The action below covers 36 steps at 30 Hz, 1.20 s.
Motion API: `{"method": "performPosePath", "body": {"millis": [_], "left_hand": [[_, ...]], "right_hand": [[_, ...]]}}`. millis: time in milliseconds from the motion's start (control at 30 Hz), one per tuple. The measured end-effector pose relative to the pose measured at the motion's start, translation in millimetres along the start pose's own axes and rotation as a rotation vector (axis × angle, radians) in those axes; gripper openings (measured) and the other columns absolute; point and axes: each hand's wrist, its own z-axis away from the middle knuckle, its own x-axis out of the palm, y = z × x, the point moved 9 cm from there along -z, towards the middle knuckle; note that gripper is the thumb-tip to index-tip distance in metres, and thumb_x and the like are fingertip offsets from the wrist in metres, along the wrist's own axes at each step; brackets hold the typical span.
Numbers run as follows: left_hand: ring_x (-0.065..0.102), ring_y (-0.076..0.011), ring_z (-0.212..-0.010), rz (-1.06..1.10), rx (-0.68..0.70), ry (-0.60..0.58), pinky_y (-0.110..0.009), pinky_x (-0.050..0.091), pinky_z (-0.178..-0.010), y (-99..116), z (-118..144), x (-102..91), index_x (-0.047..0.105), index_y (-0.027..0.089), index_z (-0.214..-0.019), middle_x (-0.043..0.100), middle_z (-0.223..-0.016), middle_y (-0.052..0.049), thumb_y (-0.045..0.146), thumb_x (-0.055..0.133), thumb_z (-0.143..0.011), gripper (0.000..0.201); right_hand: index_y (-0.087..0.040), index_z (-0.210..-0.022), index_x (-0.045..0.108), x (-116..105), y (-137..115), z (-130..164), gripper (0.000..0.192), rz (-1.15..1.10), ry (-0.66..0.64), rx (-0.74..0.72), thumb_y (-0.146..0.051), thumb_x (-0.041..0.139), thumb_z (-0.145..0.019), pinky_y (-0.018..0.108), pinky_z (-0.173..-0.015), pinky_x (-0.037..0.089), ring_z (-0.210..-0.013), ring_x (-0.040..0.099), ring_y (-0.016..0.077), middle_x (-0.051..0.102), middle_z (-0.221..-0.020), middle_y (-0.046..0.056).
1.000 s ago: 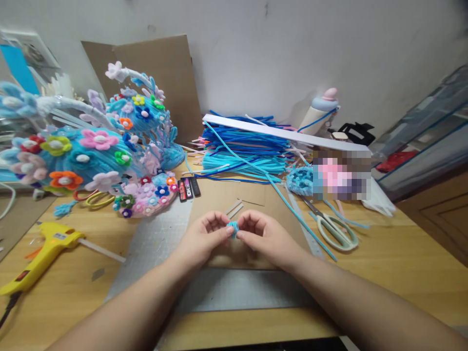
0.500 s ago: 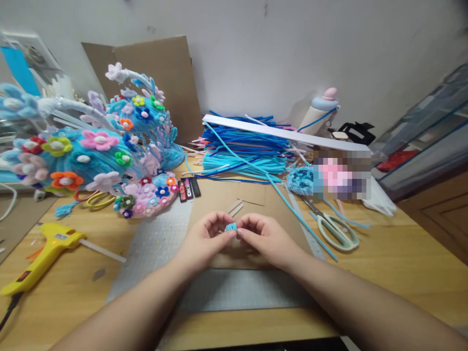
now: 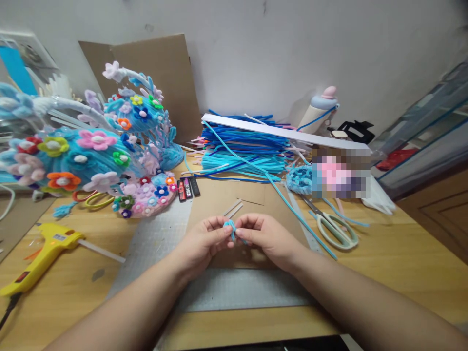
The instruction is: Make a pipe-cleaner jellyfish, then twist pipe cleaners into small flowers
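Observation:
A short light-blue pipe cleaner, bent into small loops, is pinched between my two hands above the cardboard sheet. My left hand is closed, thumb and fingertips on the loops. From the other side my right hand grips the same piece, and a short blue end shows below its thumb. The fingers hide part of the piece. Just beyond the hands, two whitish glue sticks lie on the cardboard, near a thin dark line or wire.
Left stand a yellow glue gun and flower-covered pipe-cleaner lamps. Behind lie bundled blue pipe cleaners under a white strip. Scissors and a long blue pipe cleaner lie right. A grey cutting mat lies beneath the cardboard.
The light-blue piece has turned between my fingers; its loops now stand more upright and an end shows near my right thumb. Both hands stay almost in the same place.

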Motion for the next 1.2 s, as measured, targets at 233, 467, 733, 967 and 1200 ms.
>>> {"method": "performPosePath", "body": {"millis": [233,467,733,967,1200], "left_hand": [[0.062,-0.0067,-0.055,0.118,-0.104,0.010,-0.016,0.056,-0.057,-7,2,-1.0,0.065,0.011,-0.080,0.067,-0.069,-0.002,0.011,0.081,-0.062,0.024],[0.064,-0.0077,-0.055,0.153,-0.158,-0.038,-0.016,0.057,-0.056,-9,5,4.2,0.065,0.012,-0.080,0.067,-0.068,-0.002,0.010,0.079,-0.064,0.022],[0.064,-0.0079,-0.053,0.143,-0.256,-0.086,-0.014,0.056,-0.054,-15,8,3.8,0.065,0.010,-0.078,0.067,-0.066,-0.003,0.008,0.077,-0.065,0.019],[0.063,-0.0080,-0.054,0.149,-0.329,-0.079,-0.015,0.056,-0.054,-20,8,1.8,0.065,0.007,-0.086,0.065,-0.068,-0.004,0.005,0.071,-0.069,0.019],[0.063,-0.0082,-0.052,0.137,-0.378,-0.108,-0.014,0.055,-0.053,-25,8,2.9,0.064,0.007,-0.078,0.065,-0.063,-0.003,0.004,0.069,-0.068,0.011]], "right_hand": [[-0.018,-0.072,0.061,2,-17,0,0.019,0.105,0.029,-0.199,-0.034,0.070,-0.072,0.029,-0.076,0.042,-0.076,0.054,0.0140,0.059,-0.076,0.000],[-0.016,-0.079,0.060,7,-2,0,0.022,-0.061,-0.080,-0.058,-0.032,0.073,-0.072,0.028,-0.076,0.041,-0.075,0.055,0.0119,0.061,-0.079,0.000],[-0.016,-0.074,0.056,10,-1,0,0.026,-0.062,-0.101,-0.017,-0.031,0.077,-0.068,0.025,-0.071,0.042,-0.071,0.056,0.0107,0.061,-0.075,-0.001],[-0.016,-0.074,0.056,4,-5,-3,0.026,0.093,-0.058,-0.089,-0.033,0.075,-0.067,0.024,-0.062,0.040,-0.064,0.052,0.0100,0.059,-0.072,-0.002],[-0.016,-0.064,0.057,-9,-8,-4,0.026,0.312,0.064,-0.104,-0.034,0.075,-0.063,0.022,-0.050,0.033,-0.052,0.042,0.0081,0.055,-0.059,-0.003]]}}
